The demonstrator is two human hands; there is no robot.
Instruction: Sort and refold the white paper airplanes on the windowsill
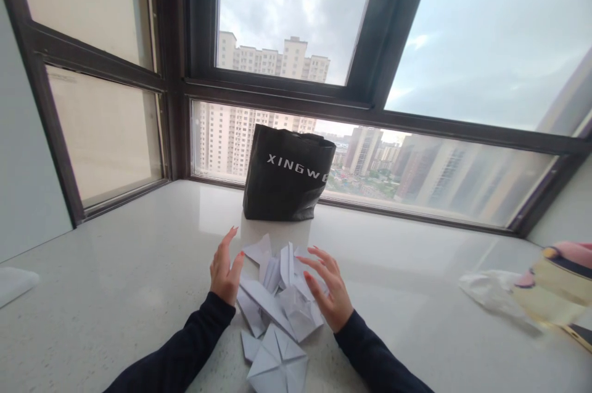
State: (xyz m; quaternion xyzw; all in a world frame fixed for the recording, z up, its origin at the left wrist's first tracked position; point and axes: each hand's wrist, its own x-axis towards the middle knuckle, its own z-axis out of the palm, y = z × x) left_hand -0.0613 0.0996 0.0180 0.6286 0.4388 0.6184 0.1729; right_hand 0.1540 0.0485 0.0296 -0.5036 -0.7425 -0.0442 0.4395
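A loose pile of folded white paper pieces [272,294] lies on the pale speckled counter. My left hand [226,271] is at the pile's left side, fingers apart and pointing up and away, holding nothing. On the right side my right hand [329,288] hovers over the pile's edge with its fingers spread, also holding nothing. Nearest to me, a square folded paper with crossing creases [278,361] lies between my forearms. Behind the pile a black bag with white lettering [287,180] stands upright.
Dark-framed windows [277,89] rise behind the counter [115,294]. A crumpled white tissue or plastic [493,291] lies at the right, beside a yellow and pink object [557,285]. Something white [17,284] sits at the far left edge.
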